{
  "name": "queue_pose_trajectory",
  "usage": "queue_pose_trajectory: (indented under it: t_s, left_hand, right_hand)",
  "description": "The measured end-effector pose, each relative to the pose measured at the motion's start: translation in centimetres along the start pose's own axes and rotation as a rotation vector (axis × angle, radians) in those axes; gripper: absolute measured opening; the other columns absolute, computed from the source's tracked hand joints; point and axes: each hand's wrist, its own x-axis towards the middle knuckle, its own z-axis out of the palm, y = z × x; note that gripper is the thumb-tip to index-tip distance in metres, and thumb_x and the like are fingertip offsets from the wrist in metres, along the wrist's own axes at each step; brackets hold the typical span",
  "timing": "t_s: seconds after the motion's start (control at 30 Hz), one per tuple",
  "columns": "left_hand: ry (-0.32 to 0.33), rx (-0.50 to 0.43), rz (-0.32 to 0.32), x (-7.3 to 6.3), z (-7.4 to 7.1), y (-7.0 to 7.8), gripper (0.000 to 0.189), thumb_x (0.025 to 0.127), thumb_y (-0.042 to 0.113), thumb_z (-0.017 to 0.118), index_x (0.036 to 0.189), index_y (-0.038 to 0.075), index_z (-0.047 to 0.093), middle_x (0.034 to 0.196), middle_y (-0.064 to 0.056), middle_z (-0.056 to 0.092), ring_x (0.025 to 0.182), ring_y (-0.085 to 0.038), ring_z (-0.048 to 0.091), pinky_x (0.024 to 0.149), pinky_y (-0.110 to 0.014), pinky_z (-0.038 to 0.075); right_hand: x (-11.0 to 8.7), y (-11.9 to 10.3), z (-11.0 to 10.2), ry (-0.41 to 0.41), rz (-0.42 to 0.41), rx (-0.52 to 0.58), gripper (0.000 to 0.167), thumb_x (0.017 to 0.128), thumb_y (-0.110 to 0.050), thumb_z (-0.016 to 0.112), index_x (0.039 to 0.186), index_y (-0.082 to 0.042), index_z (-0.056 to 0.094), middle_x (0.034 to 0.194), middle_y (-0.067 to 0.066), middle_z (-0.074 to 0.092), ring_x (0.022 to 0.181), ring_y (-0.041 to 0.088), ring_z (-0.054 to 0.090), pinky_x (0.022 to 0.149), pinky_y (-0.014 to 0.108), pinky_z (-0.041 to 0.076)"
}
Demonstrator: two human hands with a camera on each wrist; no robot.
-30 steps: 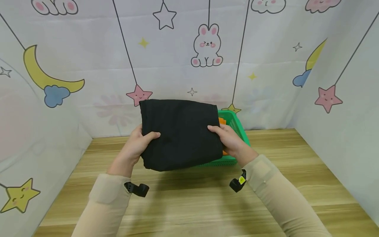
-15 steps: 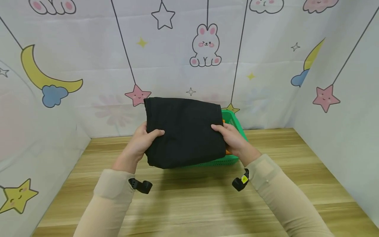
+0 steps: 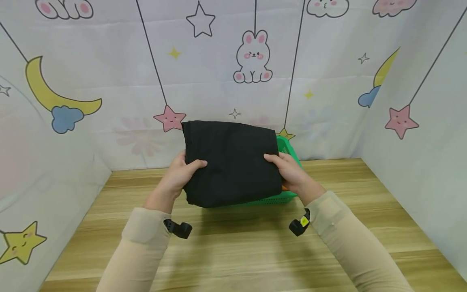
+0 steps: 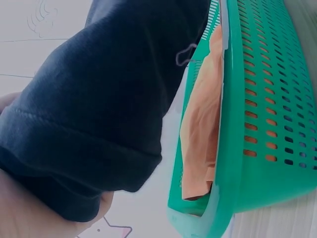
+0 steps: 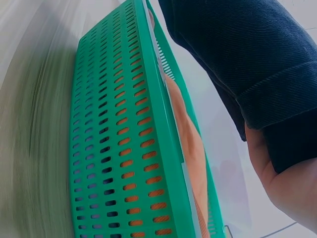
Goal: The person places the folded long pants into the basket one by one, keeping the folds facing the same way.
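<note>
A black folded garment, hem stitching visible in both wrist views, is held up by its two sides. My left hand grips its left edge, thumb on the near face and fingers mostly hidden behind. On the opposite edge my right hand pinches it the same way. Behind and below the garment stands a green perforated basket, largely covered in the head view. Orange cloth lies inside the basket, up near its rim. Both wrist views show the garment above the basket, apart from the rim.
The wood-grain table extends in front of the basket and to both sides. A white curtain with cartoon prints encloses the back and sides. A wrist camera sits on each sleeve cuff.
Both hands have shifted slightly to the right with the black garment, which now covers more of the basket and orange cloth in the head view. The grip looks the same.
</note>
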Motion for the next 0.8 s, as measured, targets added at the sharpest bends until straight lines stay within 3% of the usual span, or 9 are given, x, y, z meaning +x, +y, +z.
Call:
queue_pose_trajectory:
  t_s: [0.37,0.8]
  left_hand:
    - [0.007,-0.004,-0.01,0.4,0.6,0.3,0.056,0.089,0.019,0.06,0.137,0.009,0.034,0.126,-0.015,0.053,0.093,-0.015,0.065,0.087,-0.033,0.052]
    - [-0.014,-0.012,-0.011,1.2,1.1,0.2,0.055,0.089,0.02,0.06,0.137,0.011,0.035,0.125,-0.015,0.055,0.092,-0.017,0.066,0.085,-0.035,0.053]
  right_hand:
    - [-0.1,0.0,-0.5,0.005,0.006,0.002,0.05,0.099,-0.032,0.048,0.139,-0.004,0.039,0.102,-0.003,0.065,0.083,0.011,0.067,0.075,0.029,0.056]
    - [0.2,0.0,-1.4,0.026,0.002,-0.028,0.046,0.098,-0.034,0.05,0.135,-0.006,0.043,0.095,-0.006,0.067,0.079,0.01,0.067,0.073,0.028,0.056]
